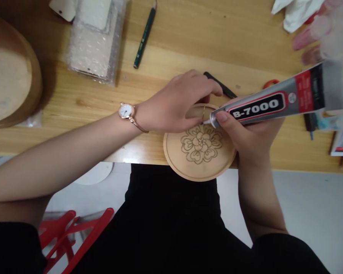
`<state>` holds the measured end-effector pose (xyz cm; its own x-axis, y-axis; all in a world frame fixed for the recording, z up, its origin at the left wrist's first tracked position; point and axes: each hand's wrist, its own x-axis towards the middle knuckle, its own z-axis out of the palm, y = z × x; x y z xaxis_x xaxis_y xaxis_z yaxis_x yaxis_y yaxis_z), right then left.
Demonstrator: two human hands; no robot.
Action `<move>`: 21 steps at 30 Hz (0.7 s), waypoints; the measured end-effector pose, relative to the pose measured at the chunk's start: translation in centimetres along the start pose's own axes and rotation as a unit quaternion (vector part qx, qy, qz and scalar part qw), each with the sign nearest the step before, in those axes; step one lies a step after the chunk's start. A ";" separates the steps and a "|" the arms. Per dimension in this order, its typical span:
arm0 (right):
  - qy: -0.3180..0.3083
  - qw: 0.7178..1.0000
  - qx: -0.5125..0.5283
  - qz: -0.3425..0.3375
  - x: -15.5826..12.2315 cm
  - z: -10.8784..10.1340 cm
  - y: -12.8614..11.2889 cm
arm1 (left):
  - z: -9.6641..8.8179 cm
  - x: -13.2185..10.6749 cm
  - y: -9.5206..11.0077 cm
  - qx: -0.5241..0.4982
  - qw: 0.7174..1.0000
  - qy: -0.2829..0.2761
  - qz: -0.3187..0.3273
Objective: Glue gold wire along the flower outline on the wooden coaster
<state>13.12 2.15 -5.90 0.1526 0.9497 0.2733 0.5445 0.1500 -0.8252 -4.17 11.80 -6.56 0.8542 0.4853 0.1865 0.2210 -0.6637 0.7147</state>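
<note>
At the near edge of the worktop [217,45] lies a round wooden disc [200,169], partly overhanging that edge, with a flower outline [201,144] on it. The left hand [174,104] curls over the disc's far side, fingertips pinched on a thin wire [204,111] standing on the wood. The right hand [246,135] is wrapped around a glue tube [274,104], its nozzle touching the disc just beside the wire. A hard squeeze could flood glue over the outline or onto the pinching fingers. Pressure on the overhanging part could tip the disc, and the wire might slip.
</note>
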 end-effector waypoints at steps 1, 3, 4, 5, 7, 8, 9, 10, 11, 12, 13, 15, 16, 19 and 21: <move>0.005 1.000 -0.002 0.004 0.0 0.0 -0.1 | 0.0 0.0 0.0 -0.001 1.000 0.000 0.000; 0.016 1.000 -0.006 0.007 -0.1 0.2 -0.2 | 0.0 0.0 0.0 -0.007 1.000 0.000 -0.004; 0.020 1.000 -0.009 0.005 -0.1 0.2 -0.2 | 0.0 0.0 -0.1 -0.011 1.000 0.002 -0.006; 0.026 1.000 -0.009 -0.001 -0.2 0.3 -0.2 | 0.0 0.0 -0.1 -0.016 1.000 0.005 -0.007; 0.036 0.999 -0.010 -0.013 -0.2 0.4 -0.1 | 0.0 -0.1 -0.1 -0.024 1.000 0.009 -0.007; 0.042 0.999 -0.008 -0.017 -0.2 0.4 0.0 | 0.0 -0.1 -0.1 -0.026 1.000 0.010 -0.006; 0.047 0.999 -0.006 -0.021 -0.3 0.4 0.0 | 0.0 -0.1 -0.1 -0.027 1.000 0.010 -0.005; 0.049 0.999 -0.005 -0.022 -0.3 0.4 0.0 | 0.0 -0.1 -0.1 -0.026 1.000 0.009 -0.004; 0.050 0.998 -0.006 -0.023 -0.3 0.4 0.1 | 0.0 -0.1 0.0 -0.023 1.000 0.008 -0.001; 0.049 0.998 -0.004 -0.024 -0.2 0.4 0.1 | 0.0 -0.1 -0.1 -0.019 1.000 0.007 0.000; 0.049 0.998 0.001 -0.024 -0.2 0.4 0.1 | 0.0 -0.1 -0.1 -0.014 1.000 0.005 0.001; 0.047 0.999 0.012 -0.025 -0.2 0.4 0.2 | 0.0 -0.1 -0.1 -0.010 1.000 0.003 0.002; 0.045 0.999 0.015 -0.025 -0.2 0.5 0.2 | 0.0 -0.1 -0.1 -0.011 1.000 0.002 0.001; 0.057 0.998 0.019 -0.029 -0.2 0.5 0.4 | 0.1 -0.1 -0.3 -0.018 1.000 0.004 0.003; 0.061 0.998 0.010 -0.029 -0.3 0.5 0.4 | 0.1 -0.1 -0.3 -0.010 1.000 0.004 0.006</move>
<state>12.89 2.11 -6.58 0.2212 0.8991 0.3778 0.5395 0.2099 -0.8154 -4.28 11.91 -6.85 0.8532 0.4816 0.2001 0.2010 -0.6579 0.7258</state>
